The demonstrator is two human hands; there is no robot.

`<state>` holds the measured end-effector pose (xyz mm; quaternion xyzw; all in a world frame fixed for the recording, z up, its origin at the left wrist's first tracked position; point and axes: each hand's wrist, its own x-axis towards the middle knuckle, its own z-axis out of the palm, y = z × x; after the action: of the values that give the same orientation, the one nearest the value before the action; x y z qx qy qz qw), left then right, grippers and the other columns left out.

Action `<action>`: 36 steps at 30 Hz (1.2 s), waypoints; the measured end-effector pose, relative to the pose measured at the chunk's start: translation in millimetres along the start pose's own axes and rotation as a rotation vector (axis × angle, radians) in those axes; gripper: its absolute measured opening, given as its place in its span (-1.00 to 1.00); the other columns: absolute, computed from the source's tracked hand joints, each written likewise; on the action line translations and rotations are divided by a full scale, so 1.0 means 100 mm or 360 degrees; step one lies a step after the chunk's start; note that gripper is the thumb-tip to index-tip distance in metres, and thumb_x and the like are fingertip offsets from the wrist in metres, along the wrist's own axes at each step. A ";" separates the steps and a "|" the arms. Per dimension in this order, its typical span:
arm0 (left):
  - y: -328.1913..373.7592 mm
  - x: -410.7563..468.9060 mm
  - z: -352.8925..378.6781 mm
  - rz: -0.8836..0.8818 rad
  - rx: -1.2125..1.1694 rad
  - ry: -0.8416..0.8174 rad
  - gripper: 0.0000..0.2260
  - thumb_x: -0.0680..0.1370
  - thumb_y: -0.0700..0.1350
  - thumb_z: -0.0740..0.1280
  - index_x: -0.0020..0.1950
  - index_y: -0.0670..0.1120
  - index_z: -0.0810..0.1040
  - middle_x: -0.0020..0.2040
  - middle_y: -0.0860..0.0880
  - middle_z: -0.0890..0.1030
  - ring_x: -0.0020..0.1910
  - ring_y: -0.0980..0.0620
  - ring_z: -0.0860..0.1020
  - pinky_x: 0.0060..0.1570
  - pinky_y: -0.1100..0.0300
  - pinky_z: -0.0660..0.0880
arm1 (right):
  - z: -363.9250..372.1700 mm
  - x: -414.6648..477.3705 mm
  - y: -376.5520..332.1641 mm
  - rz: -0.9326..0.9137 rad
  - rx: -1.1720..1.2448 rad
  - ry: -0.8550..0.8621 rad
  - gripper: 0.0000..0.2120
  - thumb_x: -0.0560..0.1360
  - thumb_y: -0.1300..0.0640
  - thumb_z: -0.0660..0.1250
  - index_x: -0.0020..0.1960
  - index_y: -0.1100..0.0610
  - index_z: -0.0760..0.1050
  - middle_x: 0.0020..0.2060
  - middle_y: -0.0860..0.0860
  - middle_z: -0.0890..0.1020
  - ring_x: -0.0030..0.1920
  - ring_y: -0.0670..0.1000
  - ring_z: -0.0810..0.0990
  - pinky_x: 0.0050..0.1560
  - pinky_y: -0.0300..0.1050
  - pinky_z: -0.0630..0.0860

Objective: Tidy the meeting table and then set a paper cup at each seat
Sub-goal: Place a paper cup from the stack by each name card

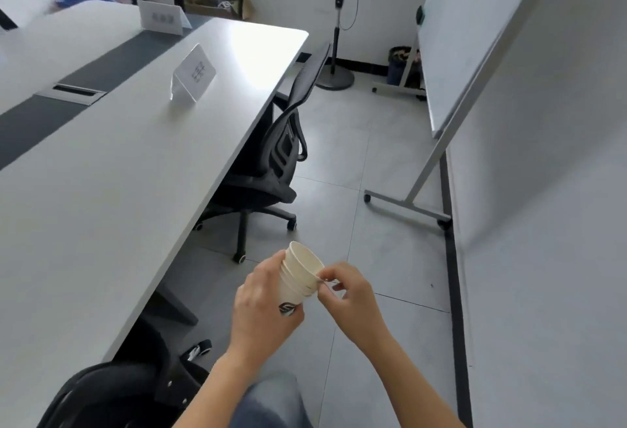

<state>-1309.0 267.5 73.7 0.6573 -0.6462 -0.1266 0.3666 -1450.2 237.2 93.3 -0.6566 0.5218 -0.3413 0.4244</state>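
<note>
A stack of nested white paper cups (298, 275) with a dark logo is held over the floor, to the right of the long white meeting table (101, 190). My left hand (263, 305) wraps around the stack's body. My right hand (346, 295) pinches the rim of the outermost cup between thumb and fingers. The cups tilt with their mouths up and to the right. A clear name card stand (193, 76) stands on the table near its far right edge, and a second name card (161, 16) stands farther back.
A black office chair (271, 162) is tucked under the table's right side; another black chair (112, 393) sits at the lower left. A whiteboard on a wheeled stand (451, 64) leans at the right wall. A floor fan (339, 20) and a bin (402, 66) stand at the back.
</note>
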 end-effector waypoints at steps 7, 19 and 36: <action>-0.09 0.80 0.34 0.0042 -0.0157 -0.0151 -0.40 0.22 -0.08 0.37 0.23 0.05 0.27 0.12 -0.05 0.57 -0.02 -0.08 0.57 -0.09 -0.06 0.52 | -0.18 0.78 0.08 0.0353 0.0371 0.0011 -0.86 0.38 0.14 0.44 -0.23 0.01 0.47 0.20 -0.12 0.37 0.10 -0.09 0.50 0.03 -0.25 0.51; -0.25 2.57 0.75 0.0149 -0.0403 -0.0241 -0.39 0.24 0.04 0.31 0.27 0.11 0.23 0.14 0.10 0.48 0.07 0.13 0.43 0.06 0.05 0.48 | -0.36 2.35 0.00 0.0355 0.0819 0.0168 -0.51 0.39 0.23 0.43 0.13 -0.21 0.36 0.05 -0.10 0.54 -0.03 -0.20 0.58 -0.10 -0.31 0.54; 0.42 4.27 2.11 0.0056 -0.0363 -0.0187 -0.31 0.24 -0.08 0.41 0.30 0.14 0.19 0.10 0.24 0.39 0.00 0.20 0.43 0.00 0.07 0.51 | -1.83 4.18 0.68 0.0278 0.0903 0.0110 -0.57 0.32 0.14 0.47 0.07 -0.18 0.40 0.03 -0.10 0.55 -0.09 -0.25 0.60 -0.16 -0.36 0.53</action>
<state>-1419.3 -198.2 84.7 0.5913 -0.6594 -0.2312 0.4026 -1547.3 -213.2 107.5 -0.4524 0.4740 -0.4579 0.6008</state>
